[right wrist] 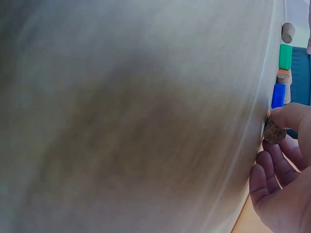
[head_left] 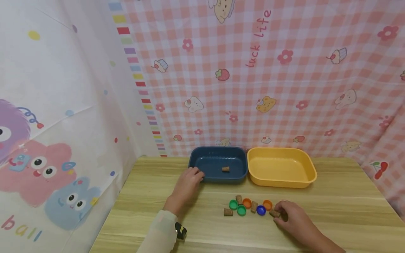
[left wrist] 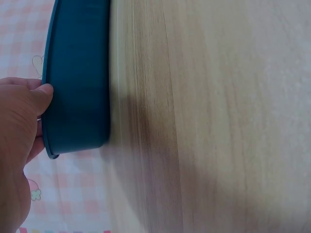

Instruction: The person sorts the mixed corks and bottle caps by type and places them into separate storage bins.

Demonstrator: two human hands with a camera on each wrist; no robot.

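Note:
My left hand holds the front left rim of a dark blue plastic basin. In the left wrist view, the thumb presses the basin's outer wall while the other fingers reach over the rim. One cork lies inside that basin. My right hand pinches another cork between thumb and fingers, low at the tabletop. Left of it is a loose cluster: two orange caps, a blue cap, two green caps and three corks.
A yellow basin stands right beside the blue one at the back of the wooden table. Behind them hangs a pink checked cloth, and a white printed cloth covers the left side.

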